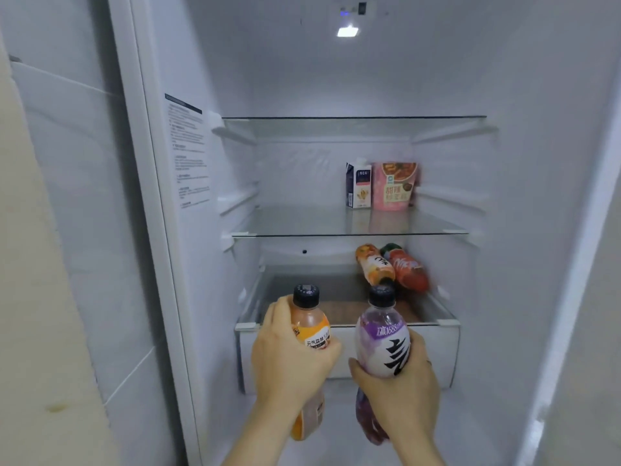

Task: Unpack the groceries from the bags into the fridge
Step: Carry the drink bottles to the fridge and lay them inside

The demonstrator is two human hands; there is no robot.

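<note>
Both hands are full: the left hand (289, 358) wraps its fingers round the middle of an orange drink bottle (311, 326), and the right hand (400, 395) grasps a purple drink bottle (383, 341) low on its label. Both bottles are upright, side by side, just in front of the front edge of the bottom shelf (339, 290) of the fridge (302, 79). Two more bottles (374, 267) lie on their sides at that shelf's rear right corner. A carton (359, 186) and a pink pouch (396, 186) stand at the rear right of the middle shelf (302, 222).

The held bottles look full, so probably fairly heavy for one hand. Stiff plastic should tolerate a firm squeeze, but the glossy labels may be slick. A grip round the waist, as now, seems safest.
</note>
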